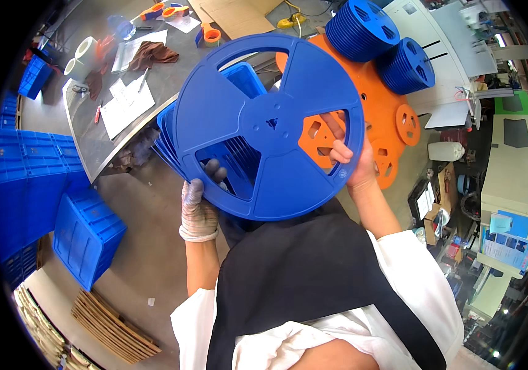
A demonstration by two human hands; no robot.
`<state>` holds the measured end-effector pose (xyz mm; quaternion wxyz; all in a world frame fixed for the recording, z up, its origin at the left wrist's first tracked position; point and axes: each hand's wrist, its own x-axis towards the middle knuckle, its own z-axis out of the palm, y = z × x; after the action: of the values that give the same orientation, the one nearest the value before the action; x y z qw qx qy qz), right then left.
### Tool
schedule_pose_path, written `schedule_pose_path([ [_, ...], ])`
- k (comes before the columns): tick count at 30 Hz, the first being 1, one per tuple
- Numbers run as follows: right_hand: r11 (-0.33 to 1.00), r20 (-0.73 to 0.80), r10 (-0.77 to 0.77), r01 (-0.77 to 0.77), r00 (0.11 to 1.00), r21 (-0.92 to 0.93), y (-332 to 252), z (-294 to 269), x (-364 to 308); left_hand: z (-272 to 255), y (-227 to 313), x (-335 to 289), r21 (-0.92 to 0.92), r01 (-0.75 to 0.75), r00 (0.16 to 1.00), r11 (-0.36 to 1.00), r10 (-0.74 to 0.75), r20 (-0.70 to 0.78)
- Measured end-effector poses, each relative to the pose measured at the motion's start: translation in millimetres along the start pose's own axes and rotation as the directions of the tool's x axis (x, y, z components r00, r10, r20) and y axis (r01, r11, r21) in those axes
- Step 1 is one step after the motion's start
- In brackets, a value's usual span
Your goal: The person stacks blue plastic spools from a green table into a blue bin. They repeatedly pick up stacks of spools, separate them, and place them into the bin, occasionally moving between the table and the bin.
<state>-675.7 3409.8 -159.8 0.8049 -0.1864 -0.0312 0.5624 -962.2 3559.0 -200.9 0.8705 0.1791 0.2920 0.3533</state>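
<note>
A large flat blue plastic reel disc [215, 111], round with several cut-out windows and a small keyed hole at its hub, is held up in front of me. My left hand [199, 206], in a grey-stained white glove, grips its lower left rim, thumb on the face and fingertips showing through a window. My bare right hand [359, 163] holds the right rim, its fingers reaching through the right window. Behind the disc, more blue discs [166, 139] stand stacked, partly hidden by it.
An orange table [372, 92] carries two stacks of blue reels [362, 31] and an orange disc [407, 124]. On the grey table [79, 129] at left lie papers, tape rolls, tape dispensers and a brown cloth [153, 55]. Blue crates [88, 237] stand left; a machine [510, 179] stands right.
</note>
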Motion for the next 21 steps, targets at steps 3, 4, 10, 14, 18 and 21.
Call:
schedule_pose_path([
  [3,0.985,-0.19,0.003,-0.036,0.982,-0.168,6,-28,-12,-9,0,-6,-0.041,-0.003,0.999,0.999,0.006,0.054],
  [4,0.944,-0.274,-0.031,-0.062,0.961,-0.323,6,-27,-17,-7,0,-9,-0.042,0.009,0.999,0.999,-0.007,0.039],
  [10,-0.226,0.32,-0.308,0.259,0.896,-0.939,-19,4,-12,16,-4,-10,0.043,0.05,0.982,0.998,-0.057,0.179],
  [14,-0.646,0.375,0.292,0.471,0.88,-0.601,11,26,15,11,-6,-3,0.022,0.08,0.972,0.997,-0.083,0.221],
  [18,-0.617,0.222,0.409,0.448,0.885,-0.647,38,5,33,3,-8,-3,0.055,0.096,0.947,0.994,-0.108,0.301],
  [21,-0.532,0.243,0.404,0.443,0.882,-0.722,50,-13,40,1,-9,-7,0.124,0.09,0.939,0.988,-0.126,0.32],
])
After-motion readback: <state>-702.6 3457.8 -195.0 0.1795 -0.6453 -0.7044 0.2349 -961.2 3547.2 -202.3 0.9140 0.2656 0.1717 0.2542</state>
